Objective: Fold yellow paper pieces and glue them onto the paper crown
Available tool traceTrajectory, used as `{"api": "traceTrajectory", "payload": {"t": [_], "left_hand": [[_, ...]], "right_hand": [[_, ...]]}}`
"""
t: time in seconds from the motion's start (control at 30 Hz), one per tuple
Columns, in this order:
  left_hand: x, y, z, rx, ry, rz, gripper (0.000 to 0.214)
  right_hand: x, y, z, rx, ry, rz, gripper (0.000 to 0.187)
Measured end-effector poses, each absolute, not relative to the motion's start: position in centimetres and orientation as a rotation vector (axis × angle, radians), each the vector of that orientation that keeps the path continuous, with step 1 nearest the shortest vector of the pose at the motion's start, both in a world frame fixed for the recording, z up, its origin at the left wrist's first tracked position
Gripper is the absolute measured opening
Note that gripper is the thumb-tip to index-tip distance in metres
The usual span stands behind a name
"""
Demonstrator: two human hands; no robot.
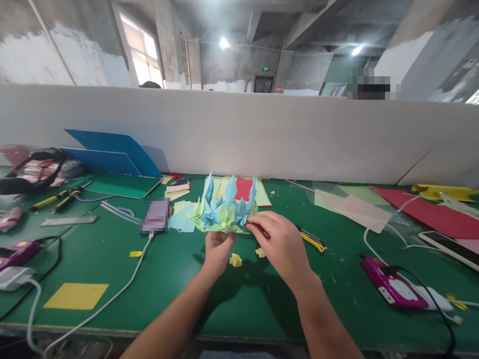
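Note:
A folded-paper crown (pixel 228 218) with tall pale-blue points, blue paper roses and light-green leaves is held above the table. My left hand (pixel 219 252) grips it from underneath, with the fingertips partly hidden by the green paper edge. At the crown's right side, my right hand (pixel 280 242) pinches a thin dark-blue stick-like tool (pixel 267 234), its tip close to a blue rose. Whether the tip touches the rose I cannot tell. Below the hands lie a yellow paper rose (pixel 235 260) and a second small yellow paper flower (pixel 260 253), partly behind my right hand.
A yellow utility knife (pixel 312 239) lies right of my right hand. Left are a phone (pixel 155 216) on a white cable, a yellow paper sheet (pixel 77 296) and pliers (pixel 69 198). Right are a purple power strip (pixel 391 284) and red paper (pixel 430 212). A white partition (pixel 239 134) stands behind.

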State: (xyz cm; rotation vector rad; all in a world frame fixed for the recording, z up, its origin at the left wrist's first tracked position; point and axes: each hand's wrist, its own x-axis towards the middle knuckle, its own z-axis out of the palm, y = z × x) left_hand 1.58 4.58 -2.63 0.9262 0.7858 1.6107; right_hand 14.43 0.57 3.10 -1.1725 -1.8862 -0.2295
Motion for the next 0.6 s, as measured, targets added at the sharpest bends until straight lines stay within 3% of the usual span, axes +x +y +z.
{"api": "traceTrajectory", "payload": {"t": [0.6], "left_hand": [[1.39, 4.75, -2.93, 0.97, 0.837, 1.638, 0.016]], "right_hand": [[13.97, 1.07, 3.43, -1.203, -2.09, -0.451, 0.023]]}}
